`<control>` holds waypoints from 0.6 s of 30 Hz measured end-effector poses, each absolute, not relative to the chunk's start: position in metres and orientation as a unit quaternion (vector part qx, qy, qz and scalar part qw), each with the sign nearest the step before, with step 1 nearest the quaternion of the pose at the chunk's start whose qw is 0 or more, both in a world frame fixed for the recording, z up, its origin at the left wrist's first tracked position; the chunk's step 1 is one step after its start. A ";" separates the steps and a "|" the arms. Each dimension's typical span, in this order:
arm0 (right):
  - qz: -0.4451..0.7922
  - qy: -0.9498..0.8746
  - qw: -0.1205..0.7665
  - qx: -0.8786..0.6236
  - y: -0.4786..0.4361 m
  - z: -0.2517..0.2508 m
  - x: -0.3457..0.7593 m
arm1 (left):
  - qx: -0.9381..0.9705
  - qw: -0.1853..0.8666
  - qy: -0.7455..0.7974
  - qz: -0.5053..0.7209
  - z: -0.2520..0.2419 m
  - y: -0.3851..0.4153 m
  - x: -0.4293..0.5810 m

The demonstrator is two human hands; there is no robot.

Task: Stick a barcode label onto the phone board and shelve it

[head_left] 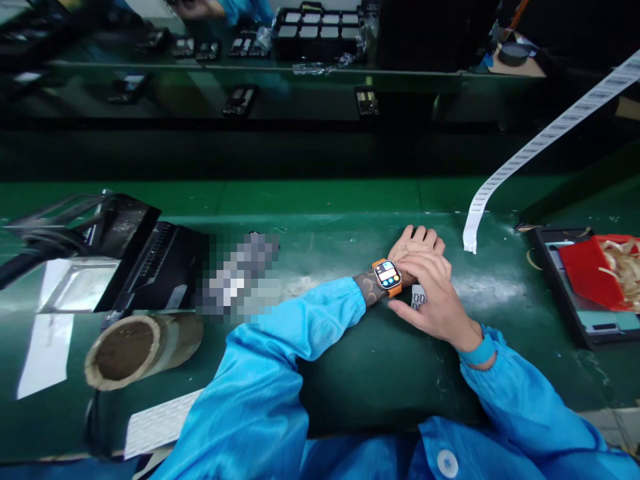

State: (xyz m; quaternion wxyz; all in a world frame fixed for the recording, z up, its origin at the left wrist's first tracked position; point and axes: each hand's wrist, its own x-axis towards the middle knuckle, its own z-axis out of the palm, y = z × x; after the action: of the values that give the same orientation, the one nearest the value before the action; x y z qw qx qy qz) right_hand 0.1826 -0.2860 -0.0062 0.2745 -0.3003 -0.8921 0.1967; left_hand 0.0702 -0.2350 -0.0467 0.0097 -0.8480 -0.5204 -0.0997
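My left hand (419,241) rests on the green bench with its fingers a little apart and nothing in them. On that wrist is a smartwatch (387,275) with an orange band and a lit screen showing round icons. My right hand (437,300) reaches over from the right, its fingers stretched across the back of the left hand beside the watch. Its thumb stands apart from the fingers. Between thumb and fingers shows a small white printed label (419,296); whether it lies on the bench or touches the hand, I cannot tell.
A strip of barcode labels (520,153) hangs at right, above a black tray (563,287) with a red piece and pale bands. Left are a cardboard tube (175,340), a black device (170,260) and a white sheet (160,423). Phone parts (240,100) lie behind, near another person's hand (197,8).
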 end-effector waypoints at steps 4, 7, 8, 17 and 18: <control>0.188 -0.881 0.305 -0.309 -0.291 -0.007 0.179 | -0.849 0.002 -0.519 -0.097 -0.044 -0.236 0.069; 0.162 -0.865 0.337 -0.333 -0.296 -0.010 0.173 | -0.848 -0.012 -0.524 -0.081 -0.039 -0.236 0.070; 0.152 -0.861 0.342 -0.343 -0.298 -0.011 0.170 | -0.847 -0.015 -0.527 -0.075 -0.037 -0.236 0.071; 0.115 -0.849 0.338 -0.389 -0.305 -0.018 0.156 | -0.826 -0.034 -0.553 -0.103 -0.042 -0.236 0.076; 0.116 -0.848 0.339 -0.390 -0.305 -0.017 0.155 | -0.823 -0.034 -0.556 -0.107 -0.044 -0.236 0.076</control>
State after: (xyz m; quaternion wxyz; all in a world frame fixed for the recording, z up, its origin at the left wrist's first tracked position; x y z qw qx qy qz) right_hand 0.1551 -0.3051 -0.0169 0.3391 -0.3904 -0.8480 0.1160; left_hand 0.0763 -0.2361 -0.0441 -0.0336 -0.8235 -0.5561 -0.1072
